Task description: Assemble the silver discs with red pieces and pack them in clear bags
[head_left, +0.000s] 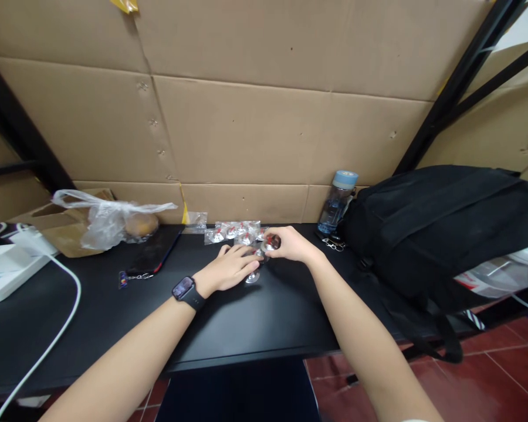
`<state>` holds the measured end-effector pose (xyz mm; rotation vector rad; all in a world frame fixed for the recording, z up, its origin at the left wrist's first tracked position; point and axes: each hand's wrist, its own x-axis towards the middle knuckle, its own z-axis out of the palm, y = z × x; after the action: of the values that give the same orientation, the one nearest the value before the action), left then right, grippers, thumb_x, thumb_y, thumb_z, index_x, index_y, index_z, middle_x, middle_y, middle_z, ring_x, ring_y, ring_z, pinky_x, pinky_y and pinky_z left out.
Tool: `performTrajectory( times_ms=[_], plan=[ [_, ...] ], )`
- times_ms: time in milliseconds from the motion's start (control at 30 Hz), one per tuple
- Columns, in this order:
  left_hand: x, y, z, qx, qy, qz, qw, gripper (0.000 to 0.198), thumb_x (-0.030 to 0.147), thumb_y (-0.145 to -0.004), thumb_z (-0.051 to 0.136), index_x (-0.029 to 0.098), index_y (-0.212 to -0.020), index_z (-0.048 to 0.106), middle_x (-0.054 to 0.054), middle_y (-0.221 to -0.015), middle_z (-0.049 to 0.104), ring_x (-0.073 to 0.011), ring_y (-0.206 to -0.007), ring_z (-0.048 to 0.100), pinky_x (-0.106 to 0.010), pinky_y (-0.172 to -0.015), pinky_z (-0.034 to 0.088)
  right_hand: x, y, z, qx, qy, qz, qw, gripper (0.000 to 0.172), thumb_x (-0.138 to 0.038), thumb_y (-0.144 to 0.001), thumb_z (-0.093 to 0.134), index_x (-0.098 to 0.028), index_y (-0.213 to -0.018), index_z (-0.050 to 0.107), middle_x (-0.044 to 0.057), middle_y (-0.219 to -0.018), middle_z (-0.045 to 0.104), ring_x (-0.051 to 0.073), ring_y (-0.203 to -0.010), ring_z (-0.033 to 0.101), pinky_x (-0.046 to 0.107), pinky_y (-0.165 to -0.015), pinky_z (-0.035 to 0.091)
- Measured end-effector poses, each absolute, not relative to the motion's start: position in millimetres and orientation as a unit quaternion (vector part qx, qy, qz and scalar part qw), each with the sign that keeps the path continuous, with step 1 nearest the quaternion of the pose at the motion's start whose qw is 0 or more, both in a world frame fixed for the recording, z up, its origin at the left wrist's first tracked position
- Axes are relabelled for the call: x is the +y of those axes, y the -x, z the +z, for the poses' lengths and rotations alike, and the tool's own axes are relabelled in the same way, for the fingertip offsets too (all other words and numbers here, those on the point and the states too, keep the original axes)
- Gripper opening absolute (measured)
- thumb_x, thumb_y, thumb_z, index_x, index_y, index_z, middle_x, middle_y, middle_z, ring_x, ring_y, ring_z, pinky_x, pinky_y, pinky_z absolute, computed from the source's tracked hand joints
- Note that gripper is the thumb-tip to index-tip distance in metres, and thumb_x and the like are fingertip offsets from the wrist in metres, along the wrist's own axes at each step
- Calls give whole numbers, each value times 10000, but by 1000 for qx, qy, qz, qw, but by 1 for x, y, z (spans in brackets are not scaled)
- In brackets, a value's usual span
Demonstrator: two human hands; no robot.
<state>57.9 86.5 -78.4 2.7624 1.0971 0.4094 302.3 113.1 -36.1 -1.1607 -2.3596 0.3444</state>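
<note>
Forearms [361,325] cropped — left hand [231,268] part-hides packet [252,277].

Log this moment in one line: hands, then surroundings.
Left hand: low over black desk, beside silvery piece | Right hand: pinching round piece | Beyond: shiny packets | Right side: bottle, black backpack

L hand [229,269] & R hand [290,243] bare, forearms too. L wrist: smartwatch [183,288], rounded-rect. screen, lit, details too small to read; plain blk. strap [197,300]. Wht. edge [416,420], poss. sleeve, on R arm nr. bottom. V. dk. navy cloth [237,390] over lap.
</note>
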Motion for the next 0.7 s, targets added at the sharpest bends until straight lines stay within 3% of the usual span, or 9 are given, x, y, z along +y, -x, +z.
performTrajectory(
  times_ms=[167,400,700],
  plan=[
    [85,-64,-81,348,-926,142,45,478,554,-1041,265,371,-1319,609,-21,-1472,518,-298,-1385,361,-516,-1101,247,119,-306,-43,-866,460,136,141,284,-225,-630,862,-178,-881,738,-3,-770,713,157,-691,638,218,-629,413],
    [86,-63,-81,340,-929,135,62,444,537,-1044,280,397,-1304,612,-24,-1481,510,-312,-1412,332,-556,-1098,235,124,-304,-51,-860,464,153,146,295,-334,-636,897,-180,-839,749,8,-765,721,175,-714,659,224,-629,424],
    [85,-61,-78,315,-936,123,97,417,542,-1040,302,436,-1301,611,-4,-1479,513,-317,-1423,319,-581,-1104,214,121,-301,-48,-860,442,211,143,285,-320,-634,889,-166,-835,758,-3,-725,710,164,-681,642,224,-626,432]
  ],
)
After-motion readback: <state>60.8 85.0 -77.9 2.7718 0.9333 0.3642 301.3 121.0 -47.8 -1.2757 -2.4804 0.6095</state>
